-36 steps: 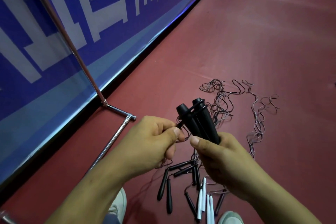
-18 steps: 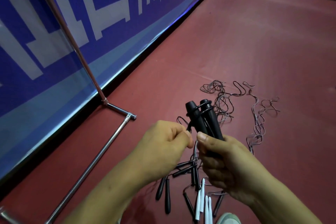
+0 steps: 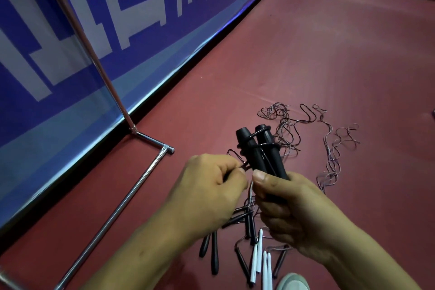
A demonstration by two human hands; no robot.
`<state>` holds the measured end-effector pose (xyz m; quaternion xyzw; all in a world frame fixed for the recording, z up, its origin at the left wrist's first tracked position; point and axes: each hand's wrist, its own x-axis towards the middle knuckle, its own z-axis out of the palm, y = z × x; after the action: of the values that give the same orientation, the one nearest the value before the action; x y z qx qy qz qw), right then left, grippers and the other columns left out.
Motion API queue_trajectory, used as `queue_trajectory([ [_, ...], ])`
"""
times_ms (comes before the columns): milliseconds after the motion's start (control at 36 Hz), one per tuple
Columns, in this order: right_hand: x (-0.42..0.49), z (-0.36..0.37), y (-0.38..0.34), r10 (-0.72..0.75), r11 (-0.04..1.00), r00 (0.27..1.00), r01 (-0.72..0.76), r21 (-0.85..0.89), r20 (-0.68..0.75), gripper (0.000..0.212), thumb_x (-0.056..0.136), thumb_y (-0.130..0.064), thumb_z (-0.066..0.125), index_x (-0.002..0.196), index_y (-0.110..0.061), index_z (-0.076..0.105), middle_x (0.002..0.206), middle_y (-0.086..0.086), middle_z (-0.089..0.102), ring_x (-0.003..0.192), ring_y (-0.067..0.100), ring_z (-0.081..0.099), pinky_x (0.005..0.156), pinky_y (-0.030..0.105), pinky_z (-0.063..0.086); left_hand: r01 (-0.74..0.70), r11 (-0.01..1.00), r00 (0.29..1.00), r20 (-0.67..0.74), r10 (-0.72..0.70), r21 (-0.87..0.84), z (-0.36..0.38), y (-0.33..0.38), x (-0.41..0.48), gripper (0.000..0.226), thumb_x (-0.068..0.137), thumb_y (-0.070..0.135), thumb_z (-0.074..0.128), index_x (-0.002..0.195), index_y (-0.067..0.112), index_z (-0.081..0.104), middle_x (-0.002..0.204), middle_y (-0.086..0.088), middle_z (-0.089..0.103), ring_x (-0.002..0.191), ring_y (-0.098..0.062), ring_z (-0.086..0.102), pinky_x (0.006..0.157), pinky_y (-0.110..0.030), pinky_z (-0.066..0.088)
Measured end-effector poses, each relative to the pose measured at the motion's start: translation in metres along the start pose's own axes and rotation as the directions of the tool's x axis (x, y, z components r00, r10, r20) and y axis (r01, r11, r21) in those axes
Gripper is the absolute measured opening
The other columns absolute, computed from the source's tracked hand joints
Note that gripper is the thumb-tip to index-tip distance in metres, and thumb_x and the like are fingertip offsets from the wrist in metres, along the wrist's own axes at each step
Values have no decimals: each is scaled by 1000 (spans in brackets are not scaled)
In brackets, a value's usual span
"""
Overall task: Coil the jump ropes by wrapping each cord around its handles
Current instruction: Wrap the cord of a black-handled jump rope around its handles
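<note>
Handles first: we record a pair of black tapered plastic jump-rope handles (image 3: 249, 158), held side by side and tilted up away from the person, their lower ends buried in the right hand (image 3: 292, 209). That hand grips both, fingers curled round them and thumb laid across the front. Thin black cord (image 3: 266, 146) runs in a few turns round the upper part of the pair, crossing from one handle to the other. A strand leads down and left to the left hand (image 3: 211, 190), which pinches it between thumb and curled fingers, just beside the right thumb. Below the hands, on the dark red sports floor (image 3: 306, 54), we note further black handles (image 3: 214, 256) and slim white handles (image 3: 259, 249) lying close together, some crossing. Beyond the hands a loose tangle of thin reddish and black cords (image 3: 329, 148) spreads over the floor; we cannot tell which cord belongs to which handle. To the left stands a blue banner with pale lettering (image 3: 70, 30), with a chrome tubular stand (image 3: 131, 198) before it. A pale shoe toe (image 3: 293, 281) shows at the bottom edge
</note>
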<state>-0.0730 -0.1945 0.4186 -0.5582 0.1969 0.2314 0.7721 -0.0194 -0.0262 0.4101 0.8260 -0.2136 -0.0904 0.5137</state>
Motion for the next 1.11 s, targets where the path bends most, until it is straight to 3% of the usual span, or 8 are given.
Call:
queue_trajectory([
  [83, 1, -1, 1, 9, 995, 999, -13, -97, -39, 42, 84, -34, 74, 61, -22, 40, 54, 3, 19, 39, 9, 14, 40, 17, 13, -30, 992, 1000, -2, 30, 120, -7, -5, 1, 30, 93, 20, 59, 67, 5, 61, 51, -11, 45, 44, -9, 30, 43, -32, 29],
  [167, 0, -2, 0, 36, 990, 998, -42, -138, -44, 42, 87, -33, 68, 58, -23, 40, 54, 3, 20, 42, 10, 14, 41, 18, 12, -27, 988, 999, -19, 30, 153, -15, -5, 6, 26, 93, 15, 61, 68, 9, 66, 52, -11, 50, 42, -9, 32, 42, -21, 26],
  [306, 0, -1, 2, 43, 986, 998, -48, -161, -35, 42, 90, -34, 69, 61, -24, 40, 56, 3, 19, 43, 10, 13, 40, 16, 15, 36, 996, 997, -69, -30, 85, -16, -3, 7, 27, 91, 11, 65, 64, 12, 69, 43, 3, 44, 40, -8, 35, 41, -15, 27],
  [389, 0, 0, 4, 22, 981, 999, -31, -191, -45, 39, 95, -35, 69, 67, -24, 43, 57, 2, 21, 44, 11, 13, 40, 18, 14, 62, 998, 995, -74, -60, 32, -11, -1, 6, 33, 85, 30, 75, 60, 10, 67, 46, -1, 49, 42, -7, 38, 43, -16, 30],
  [528, 7, 0, 11, -125, 910, 977, 44, -413, -172, 37, 93, -40, 69, 65, -26, 50, 56, 1, 33, 45, 16, 24, 43, 26, 21, 227, 972, 964, -130, -233, -61, 4, 3, 6, 55, 71, 53, 84, 55, 7, 59, 40, 9, 35, 38, -9, 30, 41, -20, 28],
  [667, 9, 6, 12, -315, 743, 932, 125, -657, -180, 40, 97, -33, 63, 64, -20, 43, 54, -6, 34, 52, 15, 27, 44, 22, 22, 293, 955, 940, -168, -298, -50, 13, 2, 8, 67, 67, 64, 81, 51, 17, 36, 46, 7, 26, 44, -16, 24, 45, -28, 22],
  [833, 10, 8, 15, -378, 687, 910, 152, -711, -170, 37, 98, -30, 64, 69, -17, 44, 51, -6, 34, 49, 13, 28, 43, 23, 23, 287, 947, 917, -245, -315, -143, 20, 8, 8, 69, 71, 68, 72, 48, 17, 32, 42, 9, 25, 40, -12, 23, 40, -20, 21],
  [1111, 11, 18, 19, -499, 609, 856, 233, -758, -138, 41, 97, -28, 62, 66, -12, 41, 48, -4, 38, 46, 11, 27, 43, 21, 28, 272, 951, 903, -302, -306, -151, 27, 6, 12, 75, 77, 81, 46, 47, 12, 42, 37, 6, 40, 37, -8, 36, 41, -19, 28],
])
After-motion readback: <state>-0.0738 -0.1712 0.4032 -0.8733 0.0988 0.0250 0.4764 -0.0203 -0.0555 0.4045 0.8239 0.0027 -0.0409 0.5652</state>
